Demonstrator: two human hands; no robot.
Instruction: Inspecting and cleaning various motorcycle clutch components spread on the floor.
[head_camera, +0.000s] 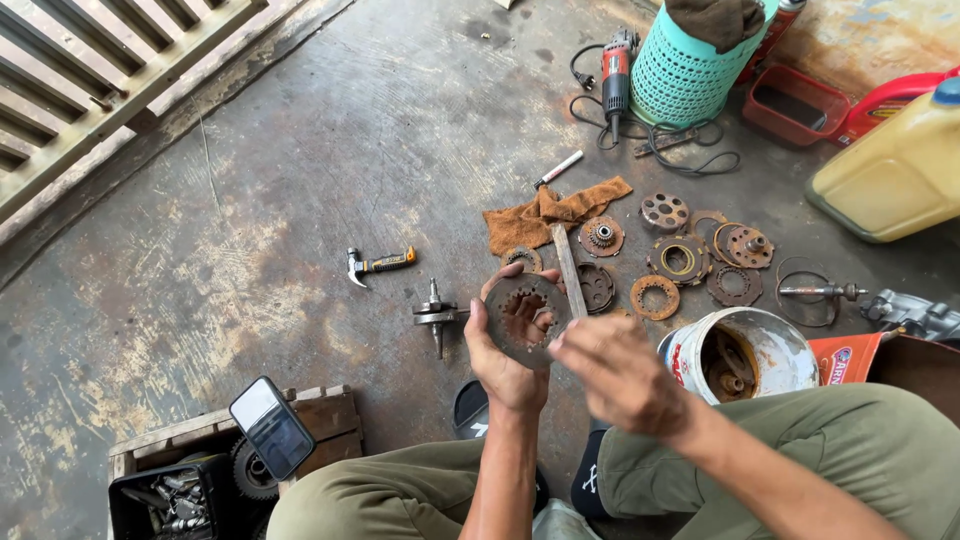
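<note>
Left hand holds a round, rusty-brown toothed metal disc upright over the floor, palm behind it, thumb on its left rim, fingers curled round the right edge, closed on it. Disc has a notched centre hole and sits over the lap, above the knees.

Right hand is just beside the disc's right edge, fingers bunched loosely together; cannot tell whether it pinches anything. A flat grey metal file rises from behind the disc towards the rag.

Packages: white cylindrical tin with red label band, open, rusty parts inside, right of the hands. Orange-red carton edge just beside it. Yellow translucent plastic jug with blue cap at far right; red plastic bottle behind it, red shallow tray to its left. Teal perforated plastic basket at top, dark cloth on it.

Floor: stained bare concrete. Brown terry rag with a spread of rusty rings, gears and clutch plates to its right. Steel crankshaft left of the disc. Small claw hammer with orange-black grip further left. Red-grey angle grinder with coiled black cable by the basket. Black phone leaning on a wooden crate; black bin of bolts in the lower left.
</note>
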